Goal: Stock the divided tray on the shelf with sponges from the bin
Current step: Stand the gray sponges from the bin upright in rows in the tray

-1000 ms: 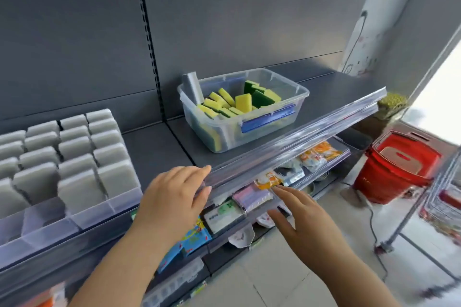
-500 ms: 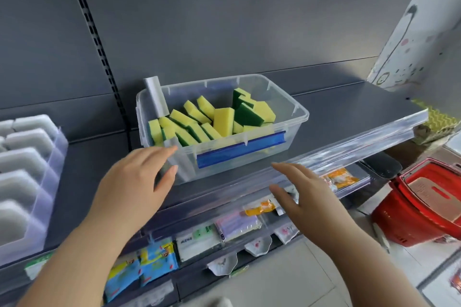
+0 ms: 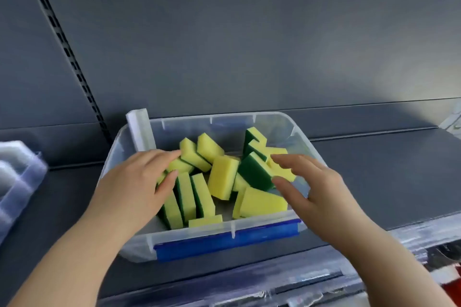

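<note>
A clear plastic bin (image 3: 279, 235) with a blue front clip stands on the grey shelf and holds several yellow-and-green sponges (image 3: 223, 180). My left hand (image 3: 136, 187) reaches into the bin's left side with fingers extended, touching sponges there. My right hand (image 3: 314, 190) hovers over the bin's right side, fingers spread around a green-faced sponge (image 3: 255, 173) without closing on it. The divided tray (image 3: 17, 182) shows only as a blurred corner at the far left edge.
A rolled clear sheet (image 3: 139, 129) stands in the bin's back left corner. The dark shelf deck (image 3: 374, 172) stretches right of the bin. A clear price rail (image 3: 324, 279) runs along the shelf front. Something red (image 3: 452, 281) sits low at the right.
The view has closed in on the bin and swung right, pushing the tray almost out of frame. Both hands rose from the shelf front into the bin among the sponges.
</note>
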A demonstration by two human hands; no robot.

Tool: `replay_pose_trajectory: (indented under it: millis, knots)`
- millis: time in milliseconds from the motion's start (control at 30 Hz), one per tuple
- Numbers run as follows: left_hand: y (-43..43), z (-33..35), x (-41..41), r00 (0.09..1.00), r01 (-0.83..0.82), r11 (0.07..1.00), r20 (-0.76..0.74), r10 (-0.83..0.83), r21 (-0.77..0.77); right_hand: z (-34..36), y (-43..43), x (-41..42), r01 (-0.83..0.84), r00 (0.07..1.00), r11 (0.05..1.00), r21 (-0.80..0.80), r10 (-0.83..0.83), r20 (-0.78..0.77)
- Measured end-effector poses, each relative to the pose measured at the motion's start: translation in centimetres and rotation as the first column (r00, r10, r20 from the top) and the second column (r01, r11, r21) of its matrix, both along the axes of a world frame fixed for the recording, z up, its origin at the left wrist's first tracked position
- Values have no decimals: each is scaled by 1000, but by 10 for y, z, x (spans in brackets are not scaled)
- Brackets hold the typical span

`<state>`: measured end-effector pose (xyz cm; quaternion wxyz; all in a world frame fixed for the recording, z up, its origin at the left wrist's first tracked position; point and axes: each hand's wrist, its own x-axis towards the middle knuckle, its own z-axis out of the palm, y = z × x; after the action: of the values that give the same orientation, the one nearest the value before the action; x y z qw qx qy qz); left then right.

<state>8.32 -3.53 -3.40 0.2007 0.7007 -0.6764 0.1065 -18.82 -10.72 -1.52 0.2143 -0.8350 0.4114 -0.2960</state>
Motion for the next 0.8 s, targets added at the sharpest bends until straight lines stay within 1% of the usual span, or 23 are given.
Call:
replay_pose_trajectory:
  millis: [67,133,200,267,400,433,500,567,633,667,700,733,800]
  knots:
    - [-1,-4,-5,998,-57,998,18,57,14,4,-32,15,-118,990,990,-71,112,-84]
    - [2,-5,-15,991,-129,992,34,129,0,10,-58,36,-272,954,957,-99,254,-160]
    - [6,-4,-27,981,-191,982,43,190,3,16,-78,58,-425,891,900,-94,398,-217]
    - [13,-2,-38,966,-259,966,13,259,16,20,-94,84,-543,824,834,-97,507,-255]
    - [25,-1,-47,921,-385,923,-62,385,16,23,-123,158,-704,690,704,-93,648,-323]
    - [28,-1,-48,911,-407,913,-76,406,7,22,-129,179,-727,660,680,-96,654,-370]
    - [32,0,-49,894,-438,899,-100,438,23,20,-135,219,-758,606,638,-133,615,-505]
    - [38,3,-47,884,-459,888,-79,460,31,13,-138,251,-788,560,563,-250,486,-671]
    - [44,7,-40,882,-467,884,-47,468,24,4,-138,272,-821,519,435,-371,297,-802]
    - [46,9,-35,885,-463,886,-42,463,28,-1,-136,277,-826,514,394,-403,231,-826]
    - [47,10,-30,891,-451,892,-40,452,35,-5,-135,280,-819,527,379,-431,198,-827]
    - [47,10,-25,902,-427,903,-42,429,50,-8,-134,281,-804,551,386,-453,195,-812]
    - [42,13,-14,928,-353,923,-72,367,151,-8,-135,276,-768,600,440,-464,243,-762]
